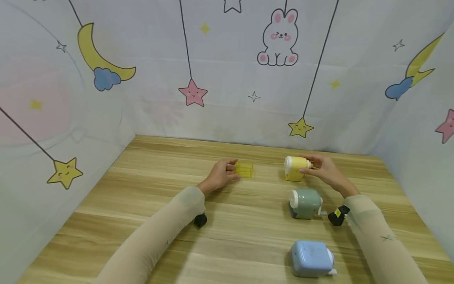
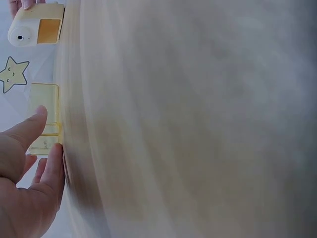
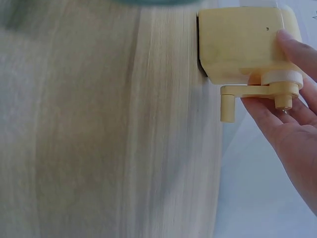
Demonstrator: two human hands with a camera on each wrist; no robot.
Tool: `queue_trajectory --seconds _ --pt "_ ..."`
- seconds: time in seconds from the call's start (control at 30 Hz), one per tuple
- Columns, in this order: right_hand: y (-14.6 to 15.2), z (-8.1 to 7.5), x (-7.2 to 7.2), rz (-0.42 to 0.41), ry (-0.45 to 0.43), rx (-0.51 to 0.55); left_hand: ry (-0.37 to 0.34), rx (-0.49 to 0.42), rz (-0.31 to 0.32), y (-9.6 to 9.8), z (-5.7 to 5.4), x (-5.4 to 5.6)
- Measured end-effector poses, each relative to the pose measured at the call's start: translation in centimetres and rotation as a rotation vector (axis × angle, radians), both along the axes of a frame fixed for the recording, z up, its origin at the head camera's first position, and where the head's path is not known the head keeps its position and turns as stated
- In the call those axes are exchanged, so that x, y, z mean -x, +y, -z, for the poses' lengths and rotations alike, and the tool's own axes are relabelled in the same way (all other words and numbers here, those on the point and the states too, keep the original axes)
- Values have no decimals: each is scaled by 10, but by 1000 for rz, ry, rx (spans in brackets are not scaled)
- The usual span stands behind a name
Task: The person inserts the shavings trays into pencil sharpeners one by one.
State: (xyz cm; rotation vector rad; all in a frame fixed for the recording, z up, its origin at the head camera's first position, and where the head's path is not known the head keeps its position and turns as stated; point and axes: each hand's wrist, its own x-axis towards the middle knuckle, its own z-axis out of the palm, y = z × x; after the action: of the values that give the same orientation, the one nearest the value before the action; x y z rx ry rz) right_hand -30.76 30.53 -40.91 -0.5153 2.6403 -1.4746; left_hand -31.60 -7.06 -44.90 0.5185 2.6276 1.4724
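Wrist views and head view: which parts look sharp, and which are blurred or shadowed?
Left wrist: table smeary toward the right edge, clear yellow box fairly crisp; right wrist: yellow sharpener fairly clear, green sharpener blurred at the top edge; head: mostly sharp, soft shadow left of the blue sharpener.

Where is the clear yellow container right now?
In the head view, the clear yellow container is just right of center, toward the far side of the table, in the left grip, left of the yellow sharpener.
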Motion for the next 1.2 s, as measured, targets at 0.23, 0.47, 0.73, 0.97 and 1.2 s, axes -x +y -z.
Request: queue_trajectory --seconds 0.23,0.47,0.73,0.97,1.2 --pt "-3 0 0 -15 -17 -5 -4 -12 -11 0 1 1" --pt "-2 1 3 -22 -31 -5 -18 -8 -11 1 0 2" --pt "1 2 4 -6 -28 14 -16 1 -6 7 -1 6" --pt "2 3 5 4 -39 29 -10 11 7 10 -4 6" --pt "2 2 4 6 -37 39 -12 7 -7 14 -6 6"
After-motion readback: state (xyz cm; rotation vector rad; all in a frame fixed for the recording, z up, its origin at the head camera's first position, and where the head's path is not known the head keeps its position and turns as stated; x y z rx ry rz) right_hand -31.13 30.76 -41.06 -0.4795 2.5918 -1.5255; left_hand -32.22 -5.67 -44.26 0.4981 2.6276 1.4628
